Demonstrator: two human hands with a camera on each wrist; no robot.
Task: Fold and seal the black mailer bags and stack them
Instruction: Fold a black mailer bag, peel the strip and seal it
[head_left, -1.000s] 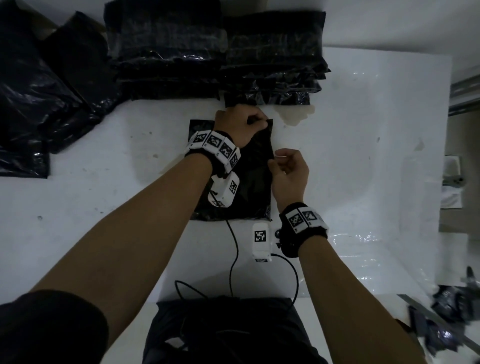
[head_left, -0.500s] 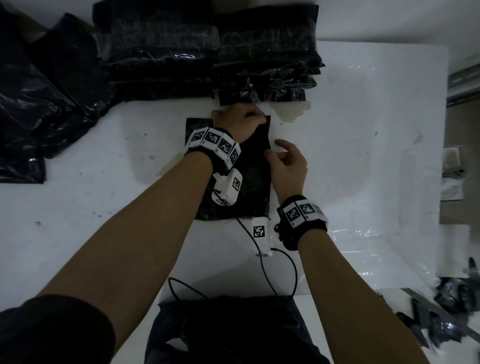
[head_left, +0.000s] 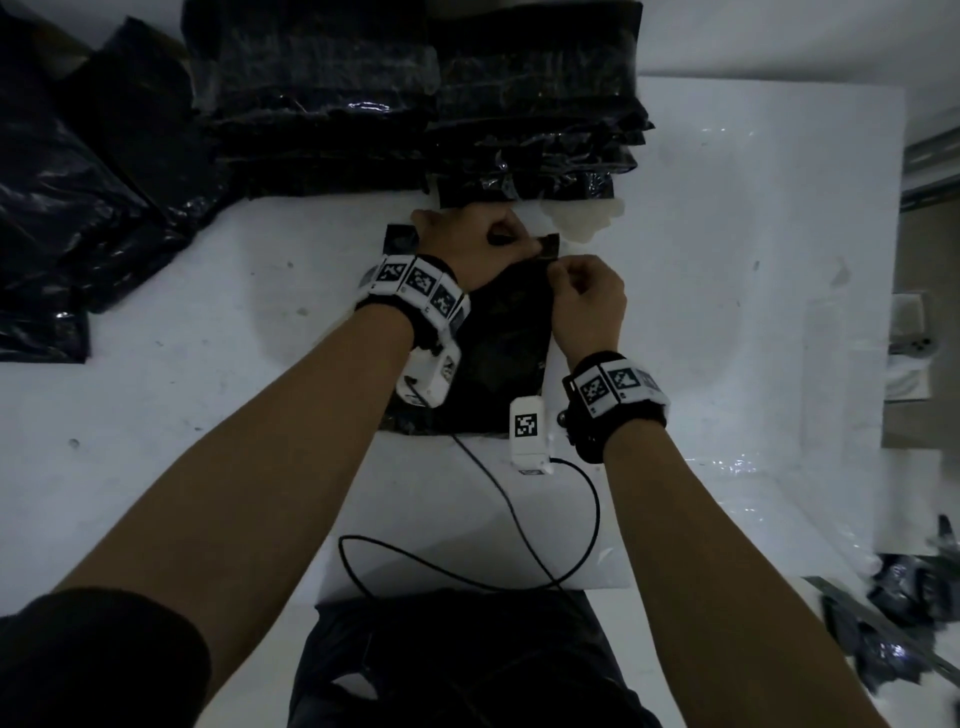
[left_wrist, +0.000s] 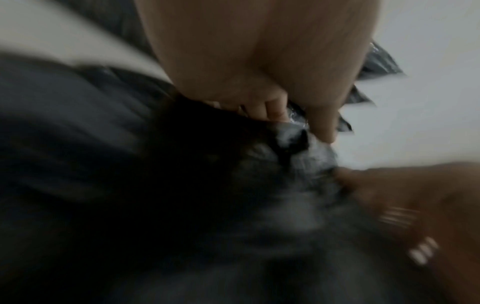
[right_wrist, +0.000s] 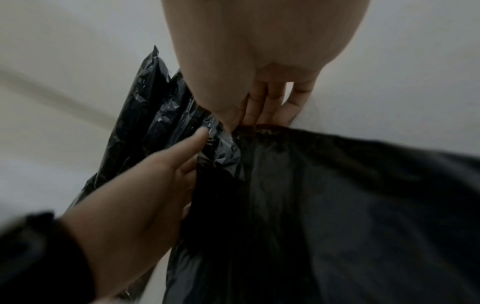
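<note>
A black mailer bag (head_left: 498, 353) lies flat on the white table (head_left: 727, 260), its top edge toward the stacks. My left hand (head_left: 511, 240) lies over that top edge, and in the left wrist view thumb and fingers (left_wrist: 275, 115) pinch the shiny flap (left_wrist: 296, 121). My right hand (head_left: 558, 267) is curled at the bag's top right corner. In the right wrist view its thumb and fingers (right_wrist: 249, 111) pinch the bag's edge (right_wrist: 272, 131), next to a left finger (right_wrist: 200, 133). What exactly the right fingertips grip is hidden.
Two tall stacks of black mailers (head_left: 311, 104) (head_left: 535, 119) stand just behind the bag. Loose black bags (head_left: 78, 182) lie at the left. Dark scraps (head_left: 909, 613) sit at the lower right, and a black cable (head_left: 519, 519) loops near the table's front edge.
My right hand has moved from the bag's right edge up to its top right corner and curled its fingers. The left hand stays on the top edge.
</note>
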